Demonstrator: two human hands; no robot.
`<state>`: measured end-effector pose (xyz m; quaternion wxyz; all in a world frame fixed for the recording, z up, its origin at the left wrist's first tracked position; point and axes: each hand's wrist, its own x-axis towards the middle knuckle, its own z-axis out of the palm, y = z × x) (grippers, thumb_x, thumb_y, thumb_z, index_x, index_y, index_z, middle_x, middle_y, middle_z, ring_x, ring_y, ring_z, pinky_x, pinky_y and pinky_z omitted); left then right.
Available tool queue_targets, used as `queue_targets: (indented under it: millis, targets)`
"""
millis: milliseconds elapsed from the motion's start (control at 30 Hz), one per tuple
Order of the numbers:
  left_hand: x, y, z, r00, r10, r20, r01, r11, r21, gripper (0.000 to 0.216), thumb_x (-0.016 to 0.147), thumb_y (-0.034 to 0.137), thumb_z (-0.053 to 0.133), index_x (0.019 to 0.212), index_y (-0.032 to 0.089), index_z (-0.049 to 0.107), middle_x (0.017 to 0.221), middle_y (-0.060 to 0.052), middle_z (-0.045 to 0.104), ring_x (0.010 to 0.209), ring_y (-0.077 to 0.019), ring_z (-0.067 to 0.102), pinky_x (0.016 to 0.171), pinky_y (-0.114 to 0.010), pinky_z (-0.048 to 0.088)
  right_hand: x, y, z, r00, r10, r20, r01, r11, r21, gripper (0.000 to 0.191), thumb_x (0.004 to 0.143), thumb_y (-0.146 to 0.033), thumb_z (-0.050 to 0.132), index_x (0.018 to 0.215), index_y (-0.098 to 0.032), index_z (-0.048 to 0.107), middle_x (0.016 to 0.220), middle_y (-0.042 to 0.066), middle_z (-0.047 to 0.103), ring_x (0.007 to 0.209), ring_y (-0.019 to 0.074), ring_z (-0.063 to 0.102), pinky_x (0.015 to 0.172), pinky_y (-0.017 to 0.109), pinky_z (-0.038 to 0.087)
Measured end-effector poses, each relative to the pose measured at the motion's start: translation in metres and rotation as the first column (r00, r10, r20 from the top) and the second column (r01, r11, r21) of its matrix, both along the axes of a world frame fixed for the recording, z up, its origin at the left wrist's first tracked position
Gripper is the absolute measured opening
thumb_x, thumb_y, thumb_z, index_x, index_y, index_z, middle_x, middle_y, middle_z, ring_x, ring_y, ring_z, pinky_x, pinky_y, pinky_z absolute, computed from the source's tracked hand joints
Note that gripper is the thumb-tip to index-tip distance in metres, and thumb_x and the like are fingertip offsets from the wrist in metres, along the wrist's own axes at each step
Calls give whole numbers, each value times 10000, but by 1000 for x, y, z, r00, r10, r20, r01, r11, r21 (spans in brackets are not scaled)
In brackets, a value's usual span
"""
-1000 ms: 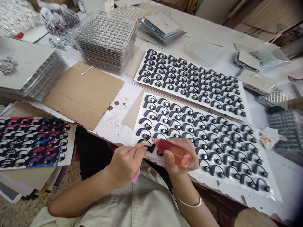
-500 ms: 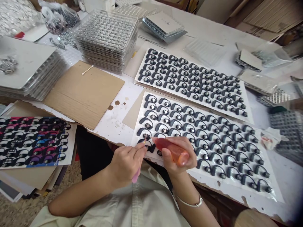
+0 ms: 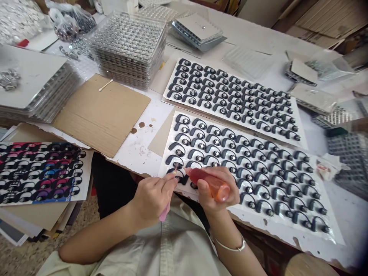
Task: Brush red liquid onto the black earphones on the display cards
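Note:
My left hand (image 3: 151, 197) is closed in a pinch on a thin pink stick (image 3: 166, 211), its tip at a black ear-hook piece (image 3: 178, 174) in the near-left corner of the closer white sheet (image 3: 290, 226). My right hand (image 3: 220, 189) is wrapped round a small orange-red squeeze bottle (image 3: 211, 184) whose nozzle points left to the same piece. The sheet carries several rows of black hooks with silver discs.
A second sheet of black hooks (image 3: 297, 126) lies behind the first. Brown cardboard (image 3: 102, 113) with a cotton swab (image 3: 105, 85) sits to the left, clear stacked trays (image 3: 129, 48) behind it. A coloured sheet of hooks (image 3: 40, 172) lies at the near left.

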<state>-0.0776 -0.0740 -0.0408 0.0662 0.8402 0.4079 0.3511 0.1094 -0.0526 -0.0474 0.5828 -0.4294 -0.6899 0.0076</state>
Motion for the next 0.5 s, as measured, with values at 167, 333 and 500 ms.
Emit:
queue_targets:
  millis: [167,333,500]
  targets:
    - [0,0,1,1000,-7,10,7,1000,4,185,882,97,483,1013,74,613,1041,-133,720,640,-166,680,546,-276,547,0,0,-1,1000,-3,2,3,1000,10,443,726,-197,722,1143,-223,576,819,17,654,642,163,587,530,319,491]
    - [-1,0,0,1000,-19,13,19,1000,-13,182,862,82,498,1008,71,607,1035,-132,721,654,-169,684,538,-278,536,2,0,-3,1000,3,-3,-3,1000,8,469,716,-188,727,1157,-223,572,840,20,655,652,162,589,534,321,497]
    - [-2,0,-1,1000,-19,11,19,1000,-17,197,863,93,505,1036,80,596,1049,-128,718,667,-168,687,548,-276,533,2,0,-4,1000,-3,0,3,1000,25,431,722,-190,720,1129,-203,577,820,22,655,645,169,595,529,326,495]
